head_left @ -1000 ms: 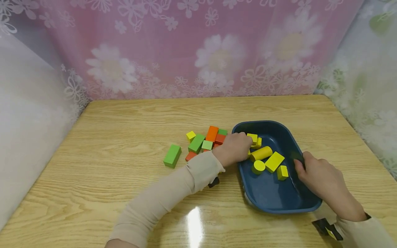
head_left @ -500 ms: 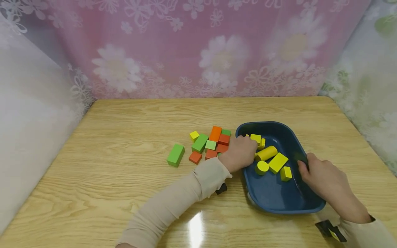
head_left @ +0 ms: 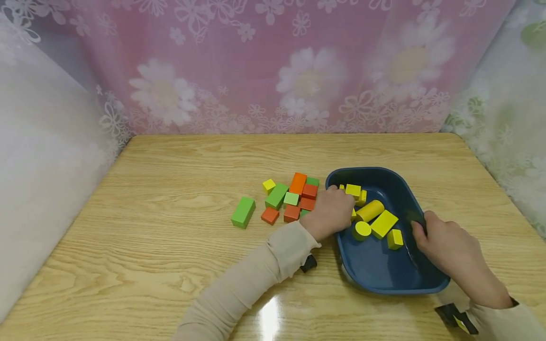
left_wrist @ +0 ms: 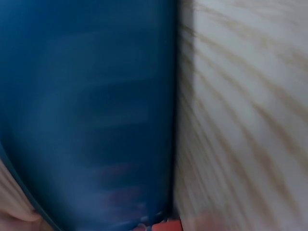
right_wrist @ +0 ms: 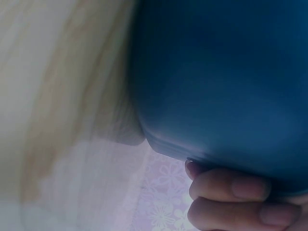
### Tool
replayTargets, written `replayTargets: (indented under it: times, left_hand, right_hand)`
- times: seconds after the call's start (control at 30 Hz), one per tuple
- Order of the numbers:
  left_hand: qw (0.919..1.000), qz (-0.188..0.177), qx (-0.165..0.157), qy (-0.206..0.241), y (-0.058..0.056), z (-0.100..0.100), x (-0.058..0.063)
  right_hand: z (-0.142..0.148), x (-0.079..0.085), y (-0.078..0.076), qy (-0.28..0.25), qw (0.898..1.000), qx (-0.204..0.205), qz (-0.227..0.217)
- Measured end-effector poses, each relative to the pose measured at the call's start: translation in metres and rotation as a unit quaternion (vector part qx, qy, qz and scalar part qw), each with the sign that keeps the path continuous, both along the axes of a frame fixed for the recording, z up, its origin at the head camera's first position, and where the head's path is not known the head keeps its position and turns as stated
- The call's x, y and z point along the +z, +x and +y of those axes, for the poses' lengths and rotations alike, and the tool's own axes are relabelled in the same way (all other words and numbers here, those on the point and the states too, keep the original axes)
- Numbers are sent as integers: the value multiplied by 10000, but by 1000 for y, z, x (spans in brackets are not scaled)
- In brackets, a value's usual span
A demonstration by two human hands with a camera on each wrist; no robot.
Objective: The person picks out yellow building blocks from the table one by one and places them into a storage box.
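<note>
A dark blue plastic basin on the wooden table holds several yellow blocks, among them a yellow cylinder and a flat rectangular block. My left hand lies over its left rim, fingers curled down on the inner side; the fingertips are hidden. My right hand grips the right rim, thumb on the inside. In the right wrist view, curled fingers press against the basin's outer wall. The left wrist view is blurred and mostly filled by the basin's outer wall.
Left of the basin lies a loose group of red, orange and green blocks, with one small yellow cube at its back. A green block lies apart, farther left. Floral curtains hang behind the table.
My left hand has shifted slightly toward me along the rim, uncovering more red blocks beside it. The whole head view has drifted a little right. My right hand keeps its hold on the basin.
</note>
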State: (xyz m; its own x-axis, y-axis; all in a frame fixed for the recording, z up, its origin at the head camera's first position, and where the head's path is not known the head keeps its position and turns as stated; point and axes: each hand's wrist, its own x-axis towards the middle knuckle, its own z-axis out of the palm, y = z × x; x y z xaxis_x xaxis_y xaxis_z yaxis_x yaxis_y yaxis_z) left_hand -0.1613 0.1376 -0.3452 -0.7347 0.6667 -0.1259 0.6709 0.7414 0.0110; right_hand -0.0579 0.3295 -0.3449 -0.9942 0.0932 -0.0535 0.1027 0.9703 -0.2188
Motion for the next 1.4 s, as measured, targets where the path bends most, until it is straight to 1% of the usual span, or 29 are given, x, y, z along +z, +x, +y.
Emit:
replayTargets:
  times: [0.17,0.33,0.5,0.57,0.63,0.7,0.73,0.8,0.87,0.93,0.97,1.03,1.07,1.1,1.17,1.23,1.3,1.37,1.4]
  left_hand:
    - [10000,26,56,55,1,0,-1]
    - [9999,53,23,88,2,0,0]
    - [9999,-102,39,49,2,2,1]
    - [9998,-187,15,116,3,1,2]
    - [9992,-205,-45,328,3,-2,3]
    - [9975,-122,-145,685,4,-8,7]
    - [9953,-118,-194,942,4,-13,9]
    - [9882,-197,-219,1503,2,-23,17]
    - [9793,-201,-248,2001,-2,-35,28]
    - [9736,-234,-119,2269,-10,-48,38]
    - [9733,-235,-11,2283,-14,-54,42]
    - [9757,-185,170,2177,-26,-67,48]
    - [9778,-228,294,2060,-32,-73,49]
    - [9801,-284,435,1918,-38,-80,49]
    - [9839,-398,604,1633,-50,-94,48]
    - [9884,-465,695,1271,-61,-108,47]
    - [9915,-598,729,892,-69,-120,45]
    - [9935,-753,677,520,-74,-130,43]
    - [9932,-902,649,349,-75,-134,42]
  right_hand:
    - [-1,-1,0,-5,10000,5,13]
    - [0,-1,0,-7,10000,-6,-29]
    - [2,-1,0,-4,10000,-11,-66]
    - [3,-1,1,2,10000,-14,-66]
    - [3,-2,1,1,10000,-16,-57]
    - [3,-2,1,-8,10000,-10,-55]
    - [3,-2,1,-7,10000,-1,-27]
    - [2,-3,0,-9,10000,20,39]
    - [2,-2,0,0,10000,35,92]
    - [1,-2,-1,13,9999,36,132]
    - [1,-2,-1,13,9999,36,135]
    - [1,-1,-1,2,10000,27,92]
    - [1,-1,-1,-3,10000,25,68]
    - [1,-1,-1,-11,10000,19,43]
    - [1,-1,-1,-18,10000,17,16]
    - [1,-2,-1,-16,10000,14,-5]
    - [1,-2,-1,-7,10000,12,-18]
    - [1,-2,-1,0,10000,7,-31]
    - [2,-1,-1,-1,10000,6,-42]
